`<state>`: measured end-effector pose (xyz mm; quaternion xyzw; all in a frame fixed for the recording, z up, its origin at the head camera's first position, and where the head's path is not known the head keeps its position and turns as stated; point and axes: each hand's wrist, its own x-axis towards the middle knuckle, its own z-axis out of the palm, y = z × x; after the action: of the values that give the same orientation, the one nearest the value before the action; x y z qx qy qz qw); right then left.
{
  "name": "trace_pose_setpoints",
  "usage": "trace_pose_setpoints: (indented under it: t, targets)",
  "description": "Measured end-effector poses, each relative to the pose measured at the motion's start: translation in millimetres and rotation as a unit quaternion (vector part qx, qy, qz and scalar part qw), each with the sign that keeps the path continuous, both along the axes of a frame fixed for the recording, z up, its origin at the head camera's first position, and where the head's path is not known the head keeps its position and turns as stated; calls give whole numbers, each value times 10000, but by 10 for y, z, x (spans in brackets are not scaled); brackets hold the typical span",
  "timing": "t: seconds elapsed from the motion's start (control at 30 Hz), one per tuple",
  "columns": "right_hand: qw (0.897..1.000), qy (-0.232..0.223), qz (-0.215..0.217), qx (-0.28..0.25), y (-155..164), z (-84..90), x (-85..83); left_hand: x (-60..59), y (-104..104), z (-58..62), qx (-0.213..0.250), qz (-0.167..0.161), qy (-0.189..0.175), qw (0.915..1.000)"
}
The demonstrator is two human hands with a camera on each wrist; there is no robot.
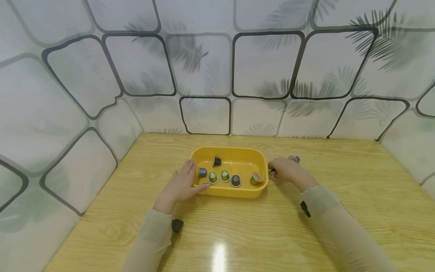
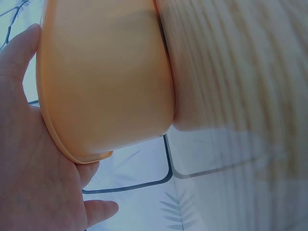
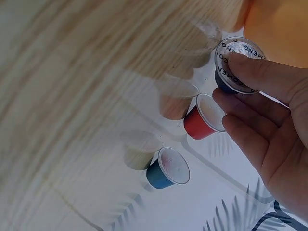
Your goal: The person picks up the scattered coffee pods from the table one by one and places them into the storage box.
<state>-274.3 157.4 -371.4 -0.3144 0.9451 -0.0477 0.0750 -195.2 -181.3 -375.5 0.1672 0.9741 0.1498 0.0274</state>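
A yellow tray (image 1: 231,192) sits on the table with several coffee capsules inside. My left hand (image 1: 178,186) rests on its left end, fingers straight along the rim and thumb over the front edge; the left wrist view shows the palm against the rim. Just outside the tray's right end, my right hand (image 1: 289,172) pinches a dark capsule (image 3: 225,83), its thumb pressed on the printed silver lid. Close under the right fingertips, a red capsule (image 3: 198,124) stands on the table, hidden by the hand in the head view.
A blue capsule (image 3: 161,175) stands beyond the right hand. In the tray are a black capsule (image 1: 216,161), a light blue one (image 1: 202,172), green ones (image 1: 225,175), a dark grey one (image 1: 235,180) and a gold one (image 1: 255,179). A patterned wall (image 1: 207,113) borders the table (image 1: 238,226).
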Motion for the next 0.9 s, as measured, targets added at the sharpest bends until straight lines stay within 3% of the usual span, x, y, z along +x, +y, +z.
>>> trace_pose_setpoints:
  t: [0.2, 0.7, 0.9]
  targets:
    - [9996, 102, -216, 120, 29, 43, 18, -13, -4, -19, -63, 11, 44, 10000]
    - [9985, 385, 187, -331, 89, 176, 28, -18, 0, -30, 23, 8, 47, 10000]
    - [9987, 409, 117, -290, 72, 239, 49, -26, -5, -35, -5, 37, 15, 10000]
